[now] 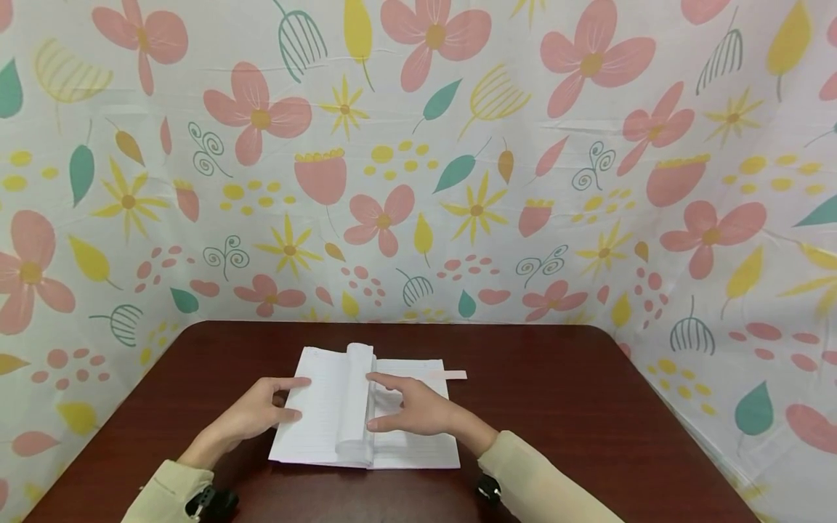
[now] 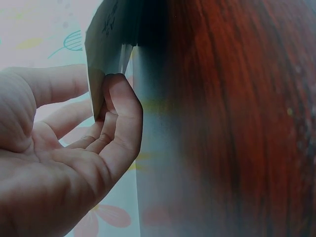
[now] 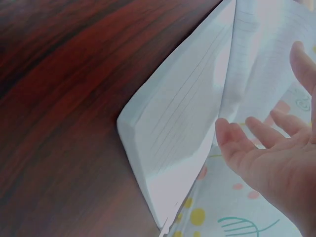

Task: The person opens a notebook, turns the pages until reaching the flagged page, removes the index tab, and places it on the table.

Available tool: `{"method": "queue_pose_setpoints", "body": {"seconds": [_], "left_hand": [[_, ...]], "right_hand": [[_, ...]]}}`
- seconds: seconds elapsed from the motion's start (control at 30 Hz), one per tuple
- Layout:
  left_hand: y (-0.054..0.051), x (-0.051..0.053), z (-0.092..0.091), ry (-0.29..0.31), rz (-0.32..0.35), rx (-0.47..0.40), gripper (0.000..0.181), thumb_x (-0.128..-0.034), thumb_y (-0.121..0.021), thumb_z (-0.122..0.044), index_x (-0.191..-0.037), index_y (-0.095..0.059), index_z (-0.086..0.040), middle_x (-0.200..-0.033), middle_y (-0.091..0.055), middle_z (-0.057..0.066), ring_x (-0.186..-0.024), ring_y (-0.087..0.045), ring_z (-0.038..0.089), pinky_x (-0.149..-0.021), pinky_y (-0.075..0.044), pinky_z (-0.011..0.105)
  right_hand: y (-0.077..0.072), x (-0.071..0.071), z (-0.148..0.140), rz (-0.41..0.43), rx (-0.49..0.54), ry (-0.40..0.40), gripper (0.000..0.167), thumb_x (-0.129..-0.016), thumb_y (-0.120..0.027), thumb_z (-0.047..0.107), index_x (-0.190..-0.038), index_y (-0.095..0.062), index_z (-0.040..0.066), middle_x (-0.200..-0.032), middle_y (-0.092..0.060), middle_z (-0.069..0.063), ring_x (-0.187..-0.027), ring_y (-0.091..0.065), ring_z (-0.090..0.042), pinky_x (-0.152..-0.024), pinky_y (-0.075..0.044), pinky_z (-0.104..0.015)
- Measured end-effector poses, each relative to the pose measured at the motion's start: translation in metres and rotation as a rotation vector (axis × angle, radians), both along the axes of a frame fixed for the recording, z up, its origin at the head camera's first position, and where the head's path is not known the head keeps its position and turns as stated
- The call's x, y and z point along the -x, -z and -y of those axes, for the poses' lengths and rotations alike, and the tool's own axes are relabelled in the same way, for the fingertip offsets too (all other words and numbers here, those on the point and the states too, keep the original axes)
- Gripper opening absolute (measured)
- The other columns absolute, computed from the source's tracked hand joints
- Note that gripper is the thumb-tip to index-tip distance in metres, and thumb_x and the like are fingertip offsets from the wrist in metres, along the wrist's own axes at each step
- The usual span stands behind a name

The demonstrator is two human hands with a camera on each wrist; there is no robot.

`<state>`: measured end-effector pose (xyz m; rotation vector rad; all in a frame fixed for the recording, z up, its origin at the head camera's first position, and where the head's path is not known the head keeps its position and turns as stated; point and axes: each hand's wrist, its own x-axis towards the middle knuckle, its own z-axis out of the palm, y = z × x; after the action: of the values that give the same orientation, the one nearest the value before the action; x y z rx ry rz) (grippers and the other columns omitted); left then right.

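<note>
An open notebook (image 1: 314, 414) with white lined pages lies on the table, and a bundle of its pages (image 1: 356, 407) curls up near the spine. At the notebook's left edge, my left hand (image 1: 251, 410) grips the cover and pages between thumb and fingers. In the left wrist view, the left hand (image 2: 98, 133) has digits on both sides of the cover (image 2: 106, 44). Over the right-hand pages, my right hand (image 1: 418, 407) has its fingers spread and extended towards the curled bundle. The right wrist view shows the right hand (image 3: 276, 153) beside the lined page (image 3: 182, 118); whether a fingertip touches paper, I cannot tell.
A pale strip (image 1: 455, 375) sticks out past the notebook's right edge. The dark reddish-brown table (image 1: 556, 407) has rounded far corners. Behind it hangs a white cloth (image 1: 418, 218) printed with flowers and leaves. Black wrist devices (image 1: 212, 503) sit at both sleeves.
</note>
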<state>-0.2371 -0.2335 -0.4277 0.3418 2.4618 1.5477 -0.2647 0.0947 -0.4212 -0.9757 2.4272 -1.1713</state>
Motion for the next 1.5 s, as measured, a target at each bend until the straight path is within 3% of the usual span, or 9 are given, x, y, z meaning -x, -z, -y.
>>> {"method": "queue_pose_setpoints", "body": {"seconds": [0.27, 0.5, 0.87, 1.1, 1.2, 1.37, 1.5], "left_hand": [[0.002, 0.001, 0.000, -0.002, 0.011, -0.007, 0.060, -0.0899, -0.076, 0.007, -0.145, -0.054, 0.012, -0.132, -0.059, 0.030, -0.087, -0.070, 0.028, -0.072, -0.062, 0.043], [0.001, 0.001, -0.001, -0.011, 0.007, 0.007, 0.059, -0.0900, -0.075, 0.007, -0.145, -0.055, 0.012, -0.132, -0.059, 0.030, -0.087, -0.070, 0.027, -0.071, -0.062, 0.042], [-0.001, 0.001, 0.000, 0.018, 0.001, -0.018, 0.059, -0.0905, -0.074, 0.010, -0.145, -0.052, 0.016, -0.127, -0.061, 0.029, -0.086, -0.071, 0.028, -0.071, -0.063, 0.043], [0.001, 0.001, 0.001, 0.011, 0.000, -0.004, 0.060, -0.0898, -0.075, 0.008, -0.145, -0.053, 0.015, -0.131, -0.060, 0.030, -0.085, -0.071, 0.027, -0.071, -0.062, 0.042], [0.001, 0.000, 0.001, 0.012, 0.002, 0.001, 0.063, -0.0895, -0.073, 0.008, -0.147, -0.049, 0.017, -0.130, -0.061, 0.030, -0.085, -0.070, 0.027, -0.071, -0.062, 0.041], [0.000, -0.001, 0.001, 0.024, 0.016, -0.020, 0.070, -0.0897, -0.072, 0.007, -0.150, -0.039, 0.022, -0.119, -0.066, 0.025, -0.089, -0.071, 0.029, -0.071, -0.063, 0.043], [0.000, 0.000, 0.001, 0.027, -0.014, -0.005, 0.074, -0.0901, -0.073, 0.007, -0.153, -0.036, 0.019, -0.121, -0.063, 0.025, -0.091, -0.069, 0.028, -0.070, -0.062, 0.042]], "right_hand": [[-0.001, 0.001, 0.009, -0.070, -0.025, -0.045, 0.083, -0.089, -0.087, 0.028, -0.159, -0.047, 0.011, -0.161, -0.046, -0.009, -0.152, -0.036, -0.029, -0.122, -0.031, -0.048], [0.000, 0.001, 0.014, -0.128, -0.114, -0.049, 0.087, -0.087, -0.089, 0.025, -0.161, -0.046, 0.013, -0.162, -0.039, -0.024, -0.151, -0.033, -0.041, -0.120, -0.030, -0.058], [0.002, -0.002, 0.027, -0.129, -0.211, 0.018, 0.095, -0.084, -0.091, 0.031, -0.165, -0.040, 0.028, -0.163, -0.040, -0.017, -0.147, -0.036, -0.038, -0.112, -0.030, -0.069], [0.001, -0.004, 0.032, -0.133, -0.217, 0.037, 0.112, -0.082, -0.093, 0.034, -0.170, -0.024, 0.026, -0.164, -0.040, -0.010, -0.146, -0.036, -0.037, -0.111, -0.031, -0.068], [0.001, -0.005, 0.032, -0.137, -0.227, 0.042, 0.109, -0.082, -0.093, 0.034, -0.169, -0.028, 0.021, -0.164, -0.041, -0.011, -0.146, -0.036, -0.038, -0.110, -0.031, -0.067], [0.001, -0.005, 0.033, -0.175, -0.281, 0.057, 0.091, -0.082, -0.092, 0.038, -0.159, -0.049, 0.014, -0.159, -0.045, -0.013, -0.143, -0.039, -0.040, -0.108, -0.036, -0.062], [0.003, -0.004, 0.034, -0.196, -0.314, 0.065, 0.084, -0.081, -0.092, 0.040, -0.153, -0.058, 0.013, -0.159, -0.046, -0.012, -0.142, -0.040, -0.041, -0.106, -0.038, -0.061]]}}
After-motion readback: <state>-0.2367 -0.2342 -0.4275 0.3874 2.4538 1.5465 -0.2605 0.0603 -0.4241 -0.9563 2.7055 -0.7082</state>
